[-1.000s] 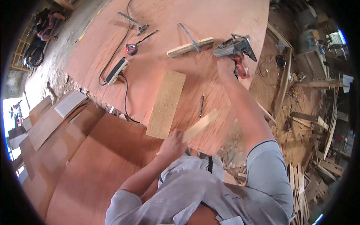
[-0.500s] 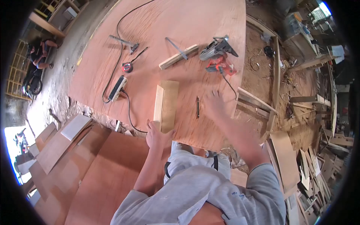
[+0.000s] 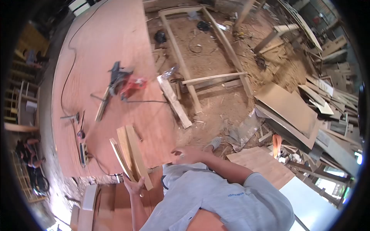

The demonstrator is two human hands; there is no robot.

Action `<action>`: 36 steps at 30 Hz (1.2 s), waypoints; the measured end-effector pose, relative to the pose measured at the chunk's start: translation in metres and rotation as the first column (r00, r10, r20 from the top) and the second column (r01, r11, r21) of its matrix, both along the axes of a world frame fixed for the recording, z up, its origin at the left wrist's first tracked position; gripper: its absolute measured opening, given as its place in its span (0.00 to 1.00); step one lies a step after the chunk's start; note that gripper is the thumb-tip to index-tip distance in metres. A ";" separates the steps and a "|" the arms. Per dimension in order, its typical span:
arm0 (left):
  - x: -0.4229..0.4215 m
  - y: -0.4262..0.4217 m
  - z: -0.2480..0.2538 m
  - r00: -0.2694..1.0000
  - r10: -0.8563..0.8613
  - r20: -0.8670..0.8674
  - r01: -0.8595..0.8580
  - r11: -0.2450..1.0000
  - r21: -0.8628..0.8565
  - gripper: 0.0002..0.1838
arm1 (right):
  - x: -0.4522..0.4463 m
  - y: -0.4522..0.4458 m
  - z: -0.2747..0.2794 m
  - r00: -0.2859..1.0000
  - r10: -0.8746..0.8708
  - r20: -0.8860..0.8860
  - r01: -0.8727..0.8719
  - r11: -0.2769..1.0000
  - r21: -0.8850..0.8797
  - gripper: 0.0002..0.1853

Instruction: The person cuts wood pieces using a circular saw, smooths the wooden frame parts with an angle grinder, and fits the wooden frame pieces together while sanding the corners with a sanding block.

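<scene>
My left hand (image 3: 133, 185) is closed round the lower end of several pieces of wood: a narrow wooden strip (image 3: 121, 159) and wider, flat wooden boards (image 3: 135, 154). They slant up over the near edge of the plywood sheet (image 3: 96, 46). My right hand (image 3: 187, 154) holds nothing; its fingers are apart and slightly bent, in front of my waist, right of the sheet's near corner. Farther up the sheet lies a circular saw (image 3: 133, 85) with a red body. Beside it rests a wooden batten (image 3: 101, 107).
A power strip (image 3: 83, 154), a tape measure (image 3: 80, 134) and a metal square (image 3: 70, 117) lie on the sheet's left side. A wooden frame (image 3: 177, 57) rests on the sawdust-covered ground. Board offcuts (image 3: 289, 111) are piled at right. A person (image 3: 32, 154) sits at far left.
My view has swung to the right. My left hand has lifted the wooden pieces, which now tilt apart. My right hand has drawn back from above the sheet toward my waist.
</scene>
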State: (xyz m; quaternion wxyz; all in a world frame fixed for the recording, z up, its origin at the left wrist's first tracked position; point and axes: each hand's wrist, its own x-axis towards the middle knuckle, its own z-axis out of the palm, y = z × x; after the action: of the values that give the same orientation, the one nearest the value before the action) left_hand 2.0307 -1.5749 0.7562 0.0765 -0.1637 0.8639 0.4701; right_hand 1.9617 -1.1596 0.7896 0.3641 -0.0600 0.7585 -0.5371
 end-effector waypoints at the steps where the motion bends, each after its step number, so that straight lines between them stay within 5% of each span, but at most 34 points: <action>1: -0.001 0.030 0.006 0.999 -0.041 -0.021 0.044 0.989 0.142 0.56 | 0.006 0.020 0.004 1.000 -0.010 0.029 0.012 0.996 -0.089 0.46; 6: -0.039 0.276 0.068 0.967 -0.241 -0.081 0.231 0.700 0.676 0.55 | 0.041 0.106 -0.010 0.899 -0.434 -0.059 0.336 0.769 -0.544 0.48; 8: -0.054 0.371 0.064 0.918 -0.368 -0.147 0.360 0.622 0.695 0.53 | 0.050 0.161 -0.010 0.842 -0.539 0.013 0.448 0.685 -0.575 0.47; 9: -0.056 0.419 0.083 0.906 -0.423 -0.008 0.342 0.720 0.604 0.52 | 0.051 0.202 -0.003 0.832 -0.546 0.096 0.505 0.674 -0.539 0.45; 10: -0.062 0.444 0.058 0.843 -0.535 -0.059 0.482 0.703 0.523 0.49 | 0.059 0.237 0.003 0.811 -0.557 0.179 0.563 0.660 -0.498 0.44; 13: -0.075 0.550 0.068 0.694 -0.706 -0.141 0.613 0.475 0.632 0.44 | 0.086 0.323 0.015 0.565 -0.803 0.190 0.760 0.417 -0.499 0.39; 16: -0.069 0.623 0.054 0.620 -0.781 -0.079 0.683 0.487 0.545 0.35 | 0.114 0.384 0.015 0.272 -0.887 0.374 0.898 0.095 -0.429 0.39; 20: -0.099 0.667 0.036 0.642 -0.767 0.008 0.682 0.575 0.451 0.18 | 0.137 0.459 -0.009 -0.027 -0.944 0.329 0.953 -0.124 -0.275 0.41; 22: -0.130 0.675 0.024 0.691 -0.722 0.010 0.660 0.637 0.399 0.18 | 0.149 0.499 -0.022 -0.127 -0.933 0.338 0.964 -0.196 -0.178 0.42; 28: -0.232 0.695 -0.008 0.816 -0.578 0.029 0.550 0.791 0.269 0.19 | 0.164 0.636 -0.088 -0.215 -0.906 0.365 0.976 -0.183 0.119 0.29; 36: -0.415 0.821 -0.055 0.850 -0.517 0.103 0.492 0.848 0.196 0.17 | 0.036 0.785 -0.106 -0.268 -0.928 0.258 0.962 -0.244 0.121 0.27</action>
State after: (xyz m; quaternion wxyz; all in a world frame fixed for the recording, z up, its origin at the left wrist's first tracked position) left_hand 1.6161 -0.7541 0.7015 0.2760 0.0409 0.8269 0.4883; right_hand 1.9982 -0.3743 0.6835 -0.1099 0.6046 0.4210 -0.6671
